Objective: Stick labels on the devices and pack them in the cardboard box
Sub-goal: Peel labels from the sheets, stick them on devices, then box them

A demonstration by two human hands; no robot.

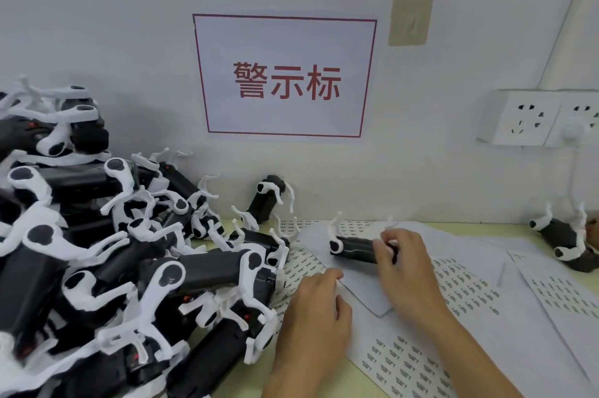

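**Labelling in progress: risks of a misplaced label and a sliding stack**

The right hand grips one black-and-white device at its right end, fingers curled over the body, holding it down on the label sheets that cover the surface. The left hand rests just left of and nearer than that device, fingers loosely bent with the tips at the edge of a blank backing sheet; whether it pinches a label cannot be told, the fingertips being too small and blurred.

Well to the left of the held device stands a large heap of devices, white arms interlocked. One more device leans against the wall behind it, and another pair lies well to the right. No cardboard box is in view.

Judged risks:
- The held device lies on loose, overlapping paper. Pressure from the right hand could shift the sheets and drag the label off position.
- The thin white arms look prone to snagging; pulling one unit from the heap could bring neighbours down onto the sheets.
- Labelled and unlabelled units are not visibly separated, so a device could be packed without a label.
- With the box out of sight, each packing move means a reach away from the work.
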